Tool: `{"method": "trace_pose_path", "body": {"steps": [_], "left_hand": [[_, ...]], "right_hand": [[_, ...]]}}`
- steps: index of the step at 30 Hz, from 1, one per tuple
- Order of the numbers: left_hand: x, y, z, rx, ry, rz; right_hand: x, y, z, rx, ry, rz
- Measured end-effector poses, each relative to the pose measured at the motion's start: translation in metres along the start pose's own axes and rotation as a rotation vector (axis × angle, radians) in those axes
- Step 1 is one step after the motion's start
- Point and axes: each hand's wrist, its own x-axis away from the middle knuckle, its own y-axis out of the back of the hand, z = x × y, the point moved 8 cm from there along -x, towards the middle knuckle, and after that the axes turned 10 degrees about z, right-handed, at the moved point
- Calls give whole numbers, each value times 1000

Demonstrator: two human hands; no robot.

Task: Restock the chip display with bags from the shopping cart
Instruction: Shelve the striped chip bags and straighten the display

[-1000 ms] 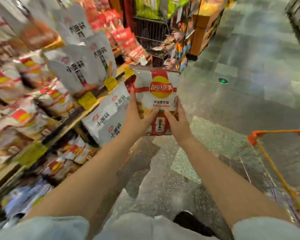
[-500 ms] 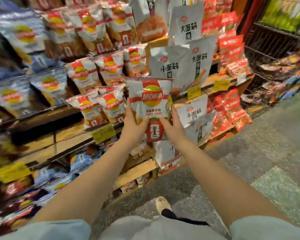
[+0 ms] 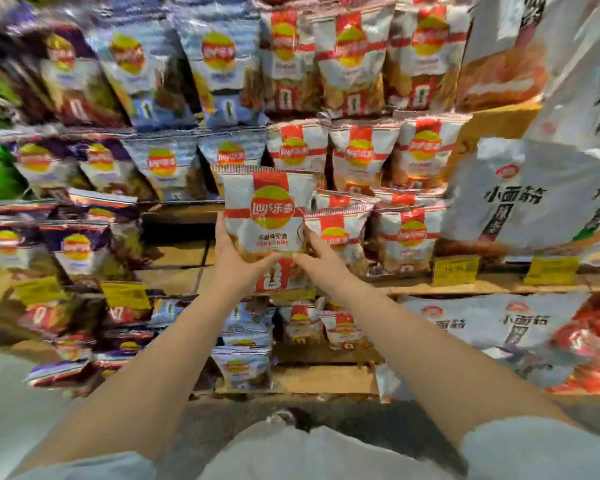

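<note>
Item: chip bag (image 3: 269, 216), white-silver foil, red vertical band crossed by red horizontal band, round yellow-and-red logo at centre, red lower panel, crimped top edge. Upright, front facing camera. Position: held up before middle shelf (image 3: 482, 289) of chip display, overlapping same-design shelved bags (image 3: 357, 154) behind and to right. Left hand (image 3: 238, 263): gripping bag's lower left edge, thumb across front. Right hand (image 3: 321, 259): gripping lower right edge, thumb on front. Adjacent stock: blue-banded bags (image 3: 161, 164) to left, yellow price tags (image 3: 454, 270) on shelf edge. View blurred at margins.
</note>
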Motion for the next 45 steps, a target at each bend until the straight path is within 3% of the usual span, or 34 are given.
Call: {"method": "trace_pose_path", "body": {"steps": [4, 10, 17, 26, 29, 34, 36, 39, 43, 45], "left_hand": [[-44, 30, 30, 31, 31, 38], [-110, 27, 68, 75, 83, 205], [-143, 5, 148, 63, 359, 349], [-144, -13, 158, 13, 277, 415], [-142, -23, 159, 50, 272, 497], [-139, -43, 162, 128, 266, 688], [-138, -43, 163, 171, 274, 668], [-139, -32, 167, 210, 299, 510], [-129, -3, 159, 162, 203, 205], [-120, 10, 151, -30, 156, 108]], "right_hand": [[-49, -22, 5, -38, -71, 30], [-97, -26, -7, -118, -204, -60], [-128, -17, -40, -72, -390, -199], [-130, -19, -65, 3, -508, -199], [-127, -25, -64, 4, -504, -174], [-121, -26, -53, 8, -425, -268], [-115, -27, -48, -2, -389, -308], [-107, -29, -41, 68, -332, -369], [-102, -41, -33, 457, -287, -380], [-104, -48, -25, 682, -238, -364]]}}
